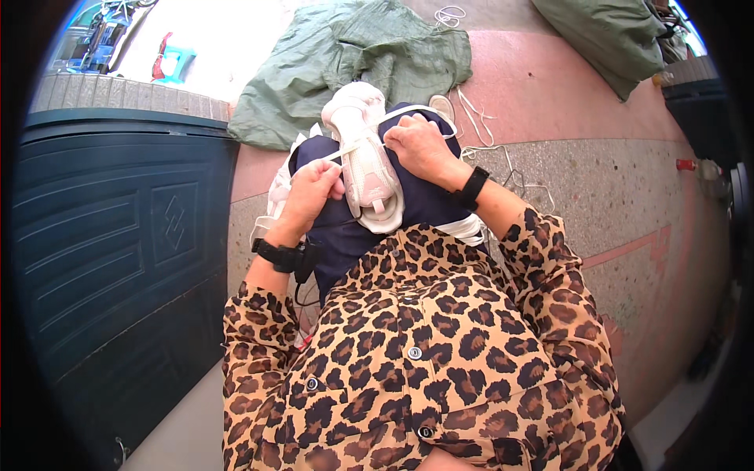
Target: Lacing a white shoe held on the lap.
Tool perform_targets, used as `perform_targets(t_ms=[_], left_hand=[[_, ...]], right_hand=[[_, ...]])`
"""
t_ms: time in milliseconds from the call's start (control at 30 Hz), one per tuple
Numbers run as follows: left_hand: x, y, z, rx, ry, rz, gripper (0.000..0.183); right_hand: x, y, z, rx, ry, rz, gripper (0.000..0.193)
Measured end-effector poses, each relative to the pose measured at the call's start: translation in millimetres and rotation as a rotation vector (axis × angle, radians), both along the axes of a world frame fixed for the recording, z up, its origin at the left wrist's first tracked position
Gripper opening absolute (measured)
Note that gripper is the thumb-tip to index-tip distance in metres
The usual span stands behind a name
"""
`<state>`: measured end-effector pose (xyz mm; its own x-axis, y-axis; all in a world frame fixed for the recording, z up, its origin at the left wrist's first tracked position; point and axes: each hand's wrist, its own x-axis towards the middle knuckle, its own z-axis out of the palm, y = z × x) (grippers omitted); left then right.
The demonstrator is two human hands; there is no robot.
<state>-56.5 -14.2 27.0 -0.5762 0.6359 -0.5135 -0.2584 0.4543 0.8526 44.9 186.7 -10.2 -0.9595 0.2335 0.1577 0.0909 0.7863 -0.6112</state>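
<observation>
1. The pale shoe lies on the dark trousers, between the two hands.
2. The left hand has a narrow grip, pinching the white lace; the right hand has its fingers curled beside the shoe, but whether they hold lace cannot be told.
3. Drawing the lace evenly, untwisted, with the shoe kept steady, should work best.
4. The blue door limits leftward pulls; the floor side gives more room, though white cords trail there.

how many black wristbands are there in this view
2: one black wristband circles the wrist of the left hand, another black wristband that of the right hand. The tan-and-black leopard-print sleeves could hide more.
</observation>
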Motion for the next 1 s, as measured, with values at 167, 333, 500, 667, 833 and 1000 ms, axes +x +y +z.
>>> perform_targets(t_ms=[167,333,500,667,833,1000], left_hand=[[0,8,-7,-0.190,0.582,-0.040,0.017],[-2,9,-22,-0.167,1.031,-0.072,0.013],[0,9,-22,-0.137,0.979,-0.072,0.012],[1,19,-21,-0.275,1.090,-0.143,0.015],[0,25,-22,-0.258,1.108,-0.203,0.016],[17,20,-2,-0.347,1.374,-0.158,0.023]], right_hand=[[-9,-4,-1,0.078,-0.026,-0.044,0.011],[-20,-10,4,0.199,-0.074,0.112,0.009],[-15,-8,3,0.152,-0.048,0.054,0.011],[-14,-11,3,0.092,-0.063,-0.067,0.014],[-16,-16,4,0.230,-0.145,-0.039,0.019],[-7,-16,13,0.327,-0.176,0.083,0.027]])
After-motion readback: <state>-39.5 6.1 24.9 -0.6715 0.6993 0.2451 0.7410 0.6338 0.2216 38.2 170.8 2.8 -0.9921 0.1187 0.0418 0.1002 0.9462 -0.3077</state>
